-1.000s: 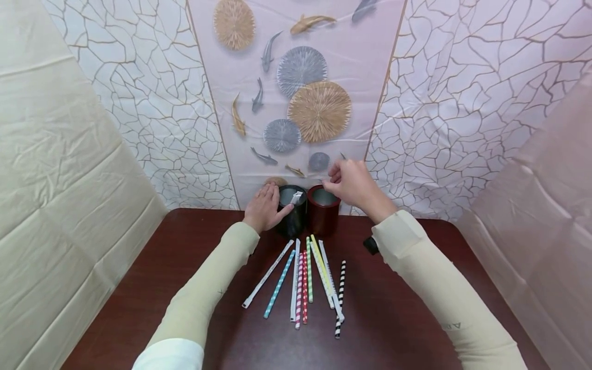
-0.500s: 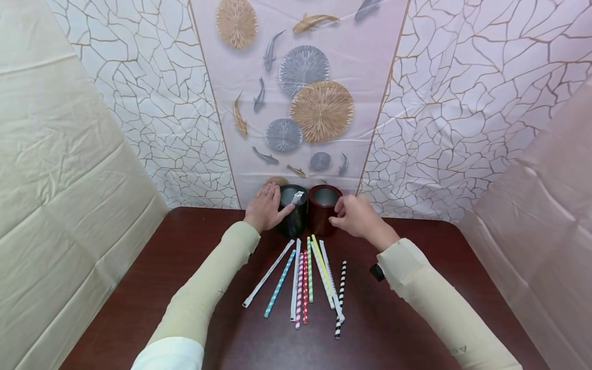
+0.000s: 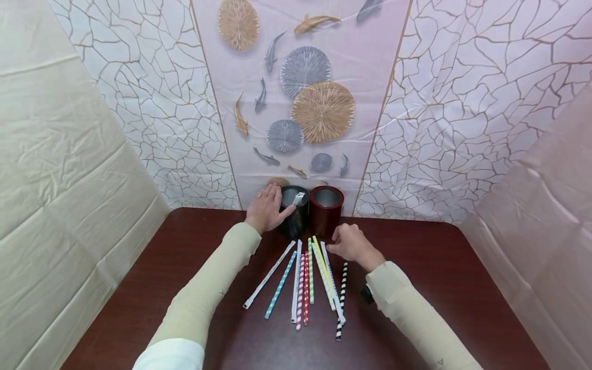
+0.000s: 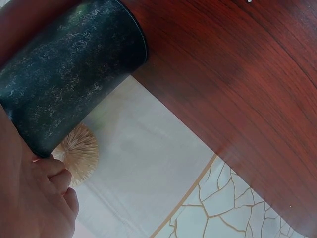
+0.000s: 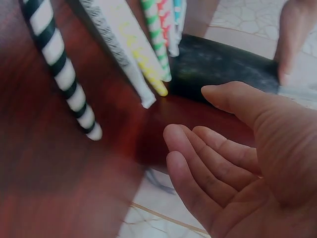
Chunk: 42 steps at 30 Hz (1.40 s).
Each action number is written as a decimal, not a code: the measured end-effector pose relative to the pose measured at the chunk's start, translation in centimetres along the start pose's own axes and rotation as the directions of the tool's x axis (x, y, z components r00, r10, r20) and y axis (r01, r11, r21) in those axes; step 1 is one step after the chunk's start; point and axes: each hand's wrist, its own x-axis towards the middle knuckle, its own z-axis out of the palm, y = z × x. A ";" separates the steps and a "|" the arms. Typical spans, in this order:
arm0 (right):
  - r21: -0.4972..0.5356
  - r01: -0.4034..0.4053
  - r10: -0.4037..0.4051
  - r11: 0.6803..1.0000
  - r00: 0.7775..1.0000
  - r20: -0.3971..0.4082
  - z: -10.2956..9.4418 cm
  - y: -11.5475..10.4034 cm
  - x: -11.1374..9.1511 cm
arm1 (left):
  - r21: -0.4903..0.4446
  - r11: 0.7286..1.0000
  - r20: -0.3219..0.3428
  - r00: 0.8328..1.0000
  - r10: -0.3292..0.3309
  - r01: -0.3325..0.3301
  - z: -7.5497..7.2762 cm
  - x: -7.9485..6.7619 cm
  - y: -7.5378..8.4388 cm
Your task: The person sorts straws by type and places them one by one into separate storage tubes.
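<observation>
In the head view, a black cup (image 3: 294, 222) and a dark red cup (image 3: 326, 216) stand side by side at the back of the table. My left hand (image 3: 265, 206) grips the black cup's rim from the left, thumb across the front and fingers round the far side. A white paper-wrapped straw (image 3: 299, 197) leans inside that cup. My right hand (image 3: 352, 245) hovers in front of the red cup near the straws' far ends. Its fingers are loosely bent and hold nothing, as the right wrist view shows. Nearest to it lies a white wrapped straw (image 3: 326, 259).
Several straws lie fanned on the dark wood table (image 3: 194, 288): a blue dotted straw (image 3: 280, 285), pink striped straw (image 3: 299, 298), red dotted straw (image 3: 306, 288), green striped straw (image 3: 311, 272) and black-and-white striped straw (image 3: 343, 282). A patterned cloth (image 3: 305, 169) hangs right behind the cups.
My right hand has come down from above the red cup, past its right side, toward the straws. A second ago a slim thing showed at its fingers. My left hand has stayed put.
</observation>
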 end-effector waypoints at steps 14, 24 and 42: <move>0.029 -0.085 0.085 0.996 0.996 0.030 4.0 1.9 1.3 | 0.036 0.999 0.019 1.000 -0.005 0.004 -0.1 0.0 0.0; 0.006 -0.138 0.137 0.990 0.988 0.074 4.5 2.0 2.5 | 0.028 1.000 0.030 0.999 -0.016 0.015 -0.2 0.0 0.0; 0.019 -0.235 0.230 0.972 0.964 0.132 4.9 1.5 3.3 | -0.004 1.000 0.006 1.000 -0.008 0.008 -0.4 -0.4 0.2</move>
